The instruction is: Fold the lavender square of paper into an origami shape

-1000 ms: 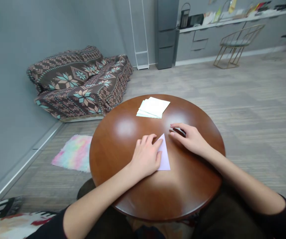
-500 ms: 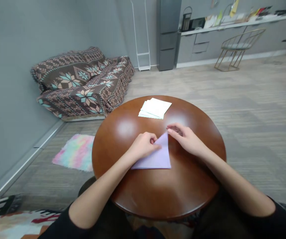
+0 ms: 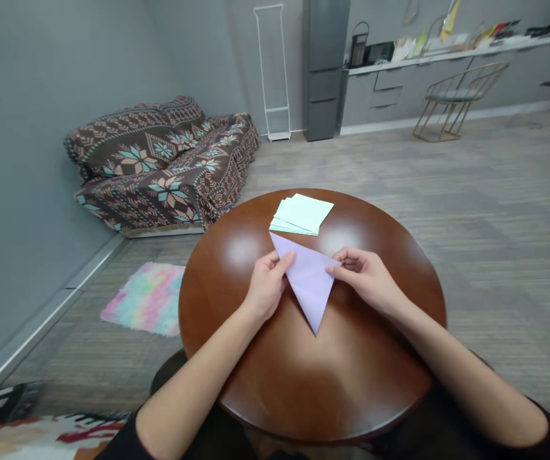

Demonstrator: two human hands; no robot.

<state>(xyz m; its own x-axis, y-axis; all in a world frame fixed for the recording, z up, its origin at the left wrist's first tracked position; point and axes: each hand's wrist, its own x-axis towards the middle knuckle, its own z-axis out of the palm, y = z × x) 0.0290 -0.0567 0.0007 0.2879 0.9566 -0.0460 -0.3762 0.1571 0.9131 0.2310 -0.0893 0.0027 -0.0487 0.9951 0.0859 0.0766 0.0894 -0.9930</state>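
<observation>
A purple sheet of paper, folded into a triangle, is held between my two hands above the round brown table. One of its points faces me, and another points up and left toward the stack of paper. My left hand pinches the left edge, thumb on top and fingers underneath. At the right corner, my right hand grips the paper between thumb and fingers. Just beyond the purple paper lies a small fanned stack of pale green paper sheets.
A sofa under a patterned cover stands at the back left, with a fluffy pastel rug on the floor before it. Farther off are a white rack, a grey fridge, a kitchen counter and a gold-framed chair.
The purple triangle has been turned and raised off the tabletop, its point now toward me. My right hand has moved slightly down and taken hold of its right corner.
</observation>
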